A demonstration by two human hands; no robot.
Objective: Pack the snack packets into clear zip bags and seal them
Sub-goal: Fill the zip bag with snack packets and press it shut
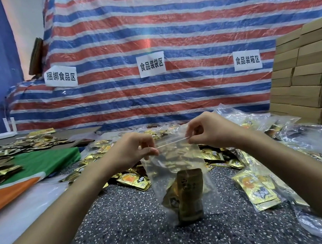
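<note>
A clear zip bag (173, 167) hangs upright in front of me over the speckled floor. Its zip strip runs between my two hands. My left hand (133, 149) pinches the strip's left end and my right hand (207, 130) pinches its right end. Inside the bag, at the bottom, lie gold and brown snack packets (187, 195). A heap of loose gold snack packets (135, 180) is spread on the floor behind the bag.
Filled clear bags (255, 189) lie on the right. A green and orange cloth (40, 167) with more packets is on the left. Stacked cardboard boxes (312, 74) stand at the right. A striped tarp (156, 41) with paper signs hangs behind.
</note>
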